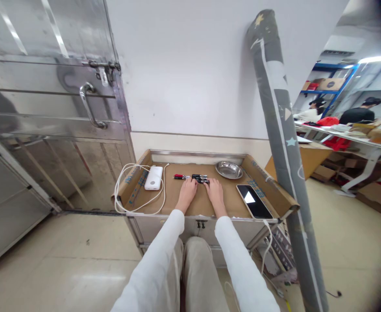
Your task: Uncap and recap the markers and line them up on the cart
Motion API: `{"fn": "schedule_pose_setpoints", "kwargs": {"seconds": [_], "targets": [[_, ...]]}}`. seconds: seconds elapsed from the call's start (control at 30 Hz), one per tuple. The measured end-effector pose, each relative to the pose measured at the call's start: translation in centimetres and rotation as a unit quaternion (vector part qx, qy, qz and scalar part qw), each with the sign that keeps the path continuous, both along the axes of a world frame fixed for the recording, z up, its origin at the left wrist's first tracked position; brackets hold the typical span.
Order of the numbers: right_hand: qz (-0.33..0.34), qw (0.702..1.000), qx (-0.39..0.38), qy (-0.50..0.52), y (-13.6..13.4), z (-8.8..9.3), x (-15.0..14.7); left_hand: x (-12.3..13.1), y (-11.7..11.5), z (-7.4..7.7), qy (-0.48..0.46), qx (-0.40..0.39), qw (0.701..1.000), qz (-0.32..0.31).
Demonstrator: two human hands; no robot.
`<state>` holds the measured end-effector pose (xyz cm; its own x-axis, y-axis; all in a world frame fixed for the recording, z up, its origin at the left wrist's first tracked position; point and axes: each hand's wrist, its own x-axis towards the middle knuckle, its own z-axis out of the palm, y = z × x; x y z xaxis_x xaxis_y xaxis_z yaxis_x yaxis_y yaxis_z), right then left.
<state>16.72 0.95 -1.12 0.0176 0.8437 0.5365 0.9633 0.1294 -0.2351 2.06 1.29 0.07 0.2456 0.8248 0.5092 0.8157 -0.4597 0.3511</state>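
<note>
My left hand (187, 193) and my right hand (215, 193) are side by side over the middle of a cardboard-lined tray top (167, 209). Between their fingertips lies a black pen (202, 180), which the closed fingers of both hands seem to grip at its two ends. Another black pen (199, 176) lies just beyond it, almost parallel. To the left, a red-and-black pen (181, 177) rests close to my left fingertips. These pens are small in view, so their exact type and details cannot be made out.
A white power bank (153, 178) with a looped white cable (116, 190) sits at left. At right are a round metal dish (229, 170) and a phone (254, 202). A grey patterned roll (283, 125) leans beside the cart. Two people (357, 113) are at a far table.
</note>
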Motion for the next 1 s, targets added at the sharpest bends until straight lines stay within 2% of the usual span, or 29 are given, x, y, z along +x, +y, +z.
{"fn": "schedule_pose_setpoints", "kwargs": {"seconds": [0.1, 0.3, 0.5, 0.67, 0.83, 0.93, 1.0], "targets": [[-0.006, 1.0, 0.013, 0.002, 0.0, 0.0, -0.2, 0.0, -0.2, 0.1, -0.005, 0.029, 0.999, 0.027], [-0.016, 0.999, 0.028, 0.01, -0.4, 0.7, -0.4, -0.3, -0.7, 0.5, -0.041, 0.047, 0.987, 0.145], [0.009, 1.0, 0.004, -0.005, -1.0, 1.1, -0.4, -0.4, -0.6, -0.2, -0.031, 0.035, 0.983, 0.177], [0.025, 0.999, -0.017, 0.01, -0.9, 1.1, -0.5, -0.4, -0.8, -0.1, -0.022, 0.068, 0.973, 0.221], [0.094, 0.995, -0.025, 0.033, -0.9, 1.3, -0.6, -0.2, -1.5, 0.5, 0.048, 0.029, 0.955, 0.292], [0.149, 0.987, -0.039, 0.044, -1.1, 1.4, -0.6, -0.2, -1.7, 0.6, 0.067, -0.001, 0.953, 0.295], [0.161, 0.985, -0.046, 0.042, -1.1, 1.4, -0.6, -0.2, -1.8, 0.6, 0.066, -0.006, 0.955, 0.289]]}}
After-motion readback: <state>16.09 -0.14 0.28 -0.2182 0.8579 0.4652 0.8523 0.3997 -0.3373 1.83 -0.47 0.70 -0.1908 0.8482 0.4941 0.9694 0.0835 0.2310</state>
